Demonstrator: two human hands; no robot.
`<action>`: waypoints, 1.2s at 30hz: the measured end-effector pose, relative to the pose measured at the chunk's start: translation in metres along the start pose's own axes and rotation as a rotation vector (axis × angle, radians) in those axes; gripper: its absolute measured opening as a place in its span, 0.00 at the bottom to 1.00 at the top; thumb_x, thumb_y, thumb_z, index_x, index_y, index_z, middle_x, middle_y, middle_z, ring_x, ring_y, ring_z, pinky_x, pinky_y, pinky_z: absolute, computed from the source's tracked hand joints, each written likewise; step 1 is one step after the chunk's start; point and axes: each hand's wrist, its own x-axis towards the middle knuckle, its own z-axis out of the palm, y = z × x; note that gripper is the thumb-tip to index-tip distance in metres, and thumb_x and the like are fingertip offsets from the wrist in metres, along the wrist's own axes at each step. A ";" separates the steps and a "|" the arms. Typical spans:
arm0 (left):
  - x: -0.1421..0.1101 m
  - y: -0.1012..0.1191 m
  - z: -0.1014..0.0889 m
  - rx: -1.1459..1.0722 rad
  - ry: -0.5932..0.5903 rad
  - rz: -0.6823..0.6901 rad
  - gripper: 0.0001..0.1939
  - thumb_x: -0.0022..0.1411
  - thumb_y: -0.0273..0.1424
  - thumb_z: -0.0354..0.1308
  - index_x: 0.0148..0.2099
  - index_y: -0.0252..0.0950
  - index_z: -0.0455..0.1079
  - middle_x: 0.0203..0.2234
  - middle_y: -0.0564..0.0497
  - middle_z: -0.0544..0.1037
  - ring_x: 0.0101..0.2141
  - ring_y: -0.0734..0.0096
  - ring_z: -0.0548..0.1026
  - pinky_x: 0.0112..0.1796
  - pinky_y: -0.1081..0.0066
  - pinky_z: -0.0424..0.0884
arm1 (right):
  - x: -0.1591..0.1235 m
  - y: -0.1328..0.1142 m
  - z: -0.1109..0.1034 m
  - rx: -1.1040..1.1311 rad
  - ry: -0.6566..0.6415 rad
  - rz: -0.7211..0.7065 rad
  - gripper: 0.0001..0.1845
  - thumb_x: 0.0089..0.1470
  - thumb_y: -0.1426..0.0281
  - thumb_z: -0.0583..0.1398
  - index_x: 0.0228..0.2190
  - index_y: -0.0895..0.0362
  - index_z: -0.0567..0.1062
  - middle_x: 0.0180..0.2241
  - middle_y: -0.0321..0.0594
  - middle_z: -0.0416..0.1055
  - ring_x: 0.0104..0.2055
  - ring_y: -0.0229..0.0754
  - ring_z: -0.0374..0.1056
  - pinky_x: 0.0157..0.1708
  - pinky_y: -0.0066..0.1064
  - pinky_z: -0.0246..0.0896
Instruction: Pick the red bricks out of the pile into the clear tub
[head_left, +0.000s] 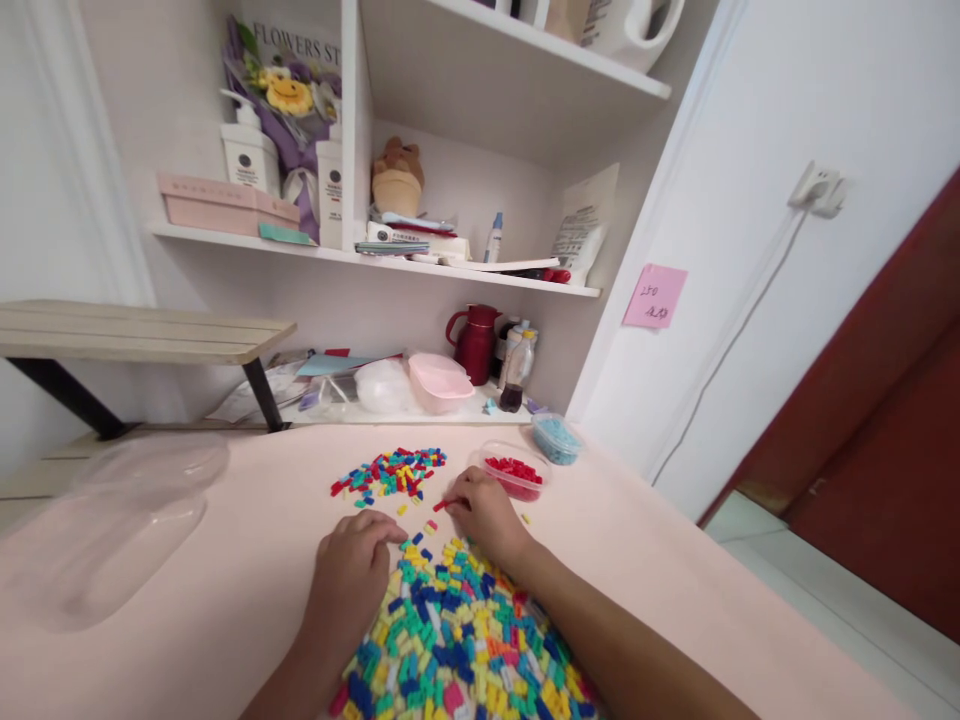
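Observation:
My right hand [480, 508] is closed in a pinch at the far edge of a large heap of small coloured toy bricks [450, 620]. A red brick [440, 506] shows at its fingertips. My left hand [364, 540] rests at the heap's left edge with its fingers stretched forward, nearest to a few loose blue and green bricks. Beyond both hands lies a smaller pile of mixed bricks [397, 470]. Just past my right hand stands a clear plastic tub [546, 468] with red bricks inside.
Behind the red tub is a round tub of light blue pieces [556, 440]. Clear plastic containers [135, 560] lie on the table's left. A wooden riser [142, 330] stands at back left. Along the back are a pink bowl [440, 382], a red jug [476, 345] and bottles [517, 370].

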 end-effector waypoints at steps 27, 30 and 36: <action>0.000 0.002 0.000 0.000 -0.002 -0.008 0.22 0.57 0.19 0.44 0.36 0.44 0.78 0.40 0.53 0.80 0.45 0.65 0.74 0.48 0.62 0.66 | -0.004 -0.005 -0.014 -0.222 -0.077 -0.194 0.14 0.60 0.70 0.56 0.46 0.50 0.76 0.41 0.39 0.73 0.41 0.42 0.71 0.39 0.29 0.61; -0.001 0.003 0.000 -0.004 0.002 -0.018 0.22 0.57 0.19 0.44 0.34 0.43 0.78 0.40 0.53 0.80 0.45 0.65 0.74 0.48 0.62 0.66 | -0.007 -0.002 -0.007 -0.204 -0.084 -0.151 0.13 0.60 0.70 0.57 0.45 0.50 0.77 0.42 0.40 0.73 0.41 0.41 0.71 0.40 0.28 0.62; -0.002 0.002 0.002 -0.007 0.012 -0.018 0.21 0.57 0.19 0.45 0.34 0.42 0.78 0.40 0.53 0.80 0.45 0.65 0.74 0.49 0.62 0.65 | -0.004 0.004 -0.008 -0.059 -0.062 -0.153 0.10 0.58 0.73 0.58 0.38 0.51 0.79 0.40 0.38 0.74 0.40 0.39 0.71 0.42 0.28 0.62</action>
